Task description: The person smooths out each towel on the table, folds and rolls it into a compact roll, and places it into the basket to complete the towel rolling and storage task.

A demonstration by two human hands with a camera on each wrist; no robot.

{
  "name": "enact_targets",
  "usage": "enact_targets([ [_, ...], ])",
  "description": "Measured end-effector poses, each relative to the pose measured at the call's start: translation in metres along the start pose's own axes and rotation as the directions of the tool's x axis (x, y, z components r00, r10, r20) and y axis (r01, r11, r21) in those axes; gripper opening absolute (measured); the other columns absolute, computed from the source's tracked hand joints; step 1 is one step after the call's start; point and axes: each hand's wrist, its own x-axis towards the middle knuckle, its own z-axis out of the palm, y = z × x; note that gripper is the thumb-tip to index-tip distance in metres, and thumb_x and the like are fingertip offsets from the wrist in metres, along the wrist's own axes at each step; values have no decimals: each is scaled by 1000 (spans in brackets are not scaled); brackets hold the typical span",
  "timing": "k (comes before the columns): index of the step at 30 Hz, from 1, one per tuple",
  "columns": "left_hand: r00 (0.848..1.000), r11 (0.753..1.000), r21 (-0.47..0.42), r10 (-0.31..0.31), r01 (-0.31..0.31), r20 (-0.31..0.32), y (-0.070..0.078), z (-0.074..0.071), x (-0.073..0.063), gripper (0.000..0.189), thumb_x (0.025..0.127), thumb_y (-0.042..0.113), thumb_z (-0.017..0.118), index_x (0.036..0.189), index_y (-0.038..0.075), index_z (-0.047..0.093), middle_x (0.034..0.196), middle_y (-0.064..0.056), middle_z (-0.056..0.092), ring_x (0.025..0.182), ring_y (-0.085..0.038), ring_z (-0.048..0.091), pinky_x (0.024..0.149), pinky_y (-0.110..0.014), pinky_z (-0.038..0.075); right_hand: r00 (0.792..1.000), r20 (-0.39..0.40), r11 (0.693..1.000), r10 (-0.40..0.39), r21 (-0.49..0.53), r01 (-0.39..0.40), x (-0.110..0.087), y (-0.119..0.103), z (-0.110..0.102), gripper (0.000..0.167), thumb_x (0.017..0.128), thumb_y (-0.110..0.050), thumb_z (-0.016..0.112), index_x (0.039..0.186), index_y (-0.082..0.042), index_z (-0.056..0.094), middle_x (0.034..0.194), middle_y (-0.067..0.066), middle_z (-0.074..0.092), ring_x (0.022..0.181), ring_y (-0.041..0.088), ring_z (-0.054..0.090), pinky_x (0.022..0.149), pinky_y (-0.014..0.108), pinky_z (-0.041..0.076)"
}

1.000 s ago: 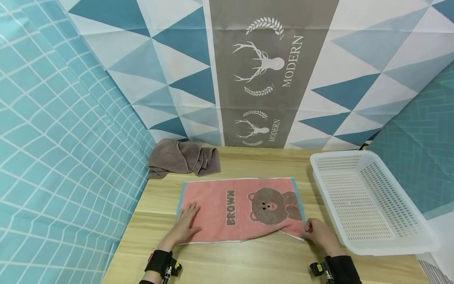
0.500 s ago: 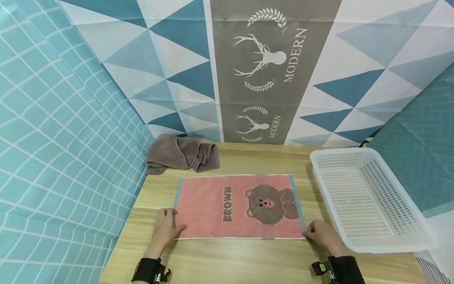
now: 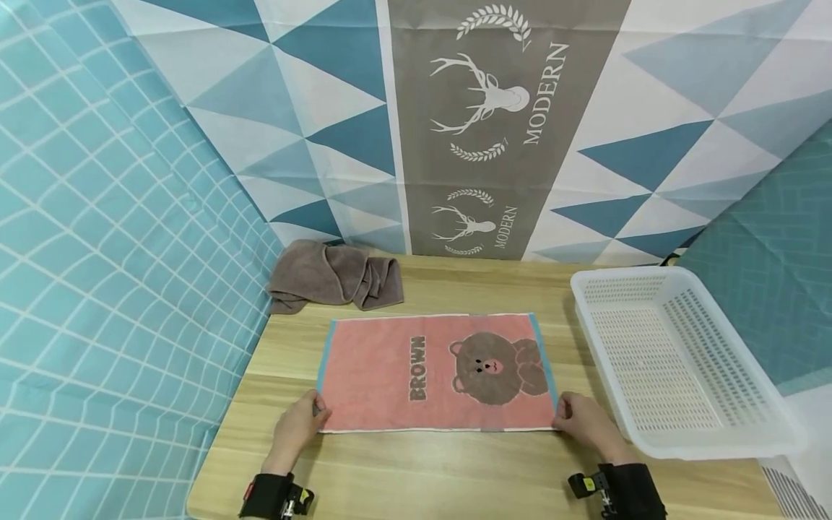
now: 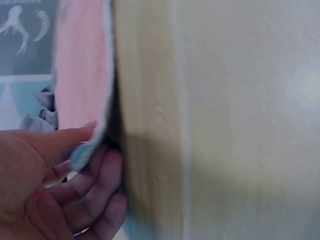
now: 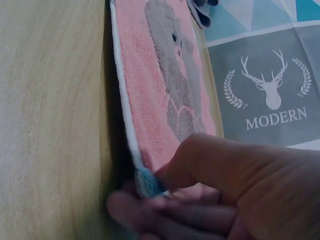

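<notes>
A pink towel with a brown bear and the word BROWN lies spread flat on the wooden table, blue bands along its short ends. My left hand pinches its near left corner; in the left wrist view the thumb lies over the towel and the fingers are curled under it. At the near right corner my right hand pinches the blue band. The right wrist view shows that corner of the towel between thumb and fingers, its white edge a little above the table.
A crumpled brown-grey towel lies at the back left of the table. To the right stands a white perforated plastic basket, close to my right hand. Patterned cloth walls enclose the back and sides.
My left hand has moved from lying flat on the towel to pinching its near left corner. The fold at the near right edge has been straightened; my right hand keeps its corner.
</notes>
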Motion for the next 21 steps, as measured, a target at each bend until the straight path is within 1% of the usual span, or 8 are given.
enact_targets([
  [2,999,997,-71,25,-22,45,-1,-4,0,3,94,9,65,93,7,63,69,-1,57,57,-13,44,53,-27,35,997,15,997,-75,19,75,0,2,0,11,84,-4,67,87,-9,58,67,-1,53,57,11,46,53,24,36],
  [3,997,993,-114,30,-21,77,-2,-6,0,5,94,5,62,97,6,65,75,-3,60,57,-13,44,53,-27,35,994,23,994,-110,21,109,0,4,0,11,84,0,65,91,-8,60,69,-1,53,59,9,45,54,23,36],
  [5,989,984,-177,40,-14,144,-4,-11,-1,19,95,-3,54,106,4,68,90,-8,66,58,-15,43,54,-25,36,985,40,986,-167,22,166,-1,7,1,18,84,5,60,97,-7,63,73,-2,55,61,6,45,56,23,38],
  [9,971,975,-213,108,-62,214,-9,-20,-2,36,90,-15,48,114,2,69,116,-17,67,78,-23,61,64,-27,44,979,37,979,-202,3,202,-1,14,1,29,81,11,57,99,-8,69,77,-4,56,65,3,43,59,21,38],
  [12,964,972,-208,158,-113,215,-13,-22,-2,34,87,-15,56,114,2,69,112,-16,68,93,-25,65,71,-30,50,978,24,979,-205,9,205,-1,15,1,29,80,11,60,98,-8,72,76,-5,57,65,3,44,59,21,39],
  [15,968,969,-221,153,-107,199,-16,-20,-2,22,88,-3,68,109,3,71,101,-10,71,84,-20,66,70,-28,52,976,15,976,-218,3,218,1,15,0,23,81,7,63,97,-8,73,76,-7,60,65,2,48,59,21,43],
  [17,972,969,-225,143,-100,184,-18,-20,-2,15,88,8,74,103,6,74,94,-4,72,80,-15,67,69,-25,52,975,4,975,-220,-19,220,1,15,-1,15,85,0,69,94,-11,73,76,-8,63,66,0,52,61,22,45],
  [21,977,970,-212,154,-121,145,-21,-21,-3,6,86,19,76,88,13,76,94,-3,73,83,-15,68,73,-25,54,973,-15,971,-231,-73,229,0,17,-2,3,86,-18,76,85,-19,73,75,-11,64,66,-3,52,62,23,45],
])
